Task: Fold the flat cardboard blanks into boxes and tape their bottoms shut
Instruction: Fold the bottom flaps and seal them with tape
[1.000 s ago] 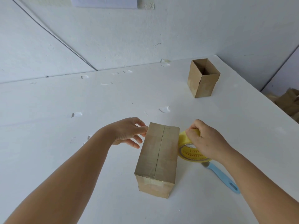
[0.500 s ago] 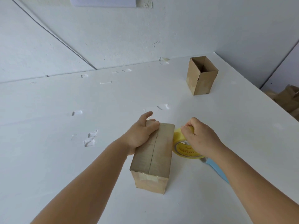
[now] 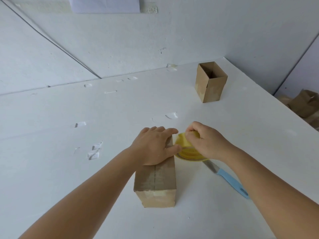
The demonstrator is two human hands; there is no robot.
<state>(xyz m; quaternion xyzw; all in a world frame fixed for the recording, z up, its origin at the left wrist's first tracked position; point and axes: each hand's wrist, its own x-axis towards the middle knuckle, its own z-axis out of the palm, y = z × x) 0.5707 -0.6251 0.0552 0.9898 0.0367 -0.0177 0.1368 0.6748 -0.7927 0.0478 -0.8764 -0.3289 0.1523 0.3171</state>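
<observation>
While our left hand (image 3: 153, 145) lies flat across its far end, the box (image 3: 156, 178) rests upside-down on the white table (image 3: 51, 161) with its long axis running away from us, the near end facing our chest and the far end pointing toward the back wall (image 3: 172, 40). We see its closed bottom turned upward: two brown flaps meet in a straight seam down the middle, and a glossy strip of clear tape covers that seam and folds over the near end face. Our left fingers are straight and spread, pressing down on the far part of the bottom, with the thumb reaching over the right edge. Our right hand (image 3: 207, 144) is curled around the yellow tape roll (image 3: 187, 151), which sits just beside the box's far right corner, touching or nearly touching it; we cannot tell which. A knife with a blue handle (image 3: 231, 181) lies on the table right of the box, its blade tip under the roll. Farther back on the right stands a finished box (image 3: 209, 83), upright and open at the top. Small dents and scraps mark the foam-like white surface, a sheet of paper (image 3: 105, 5) hangs on the wall, and brown cardboard (image 3: 305, 106) lies beyond the table's right edge.
</observation>
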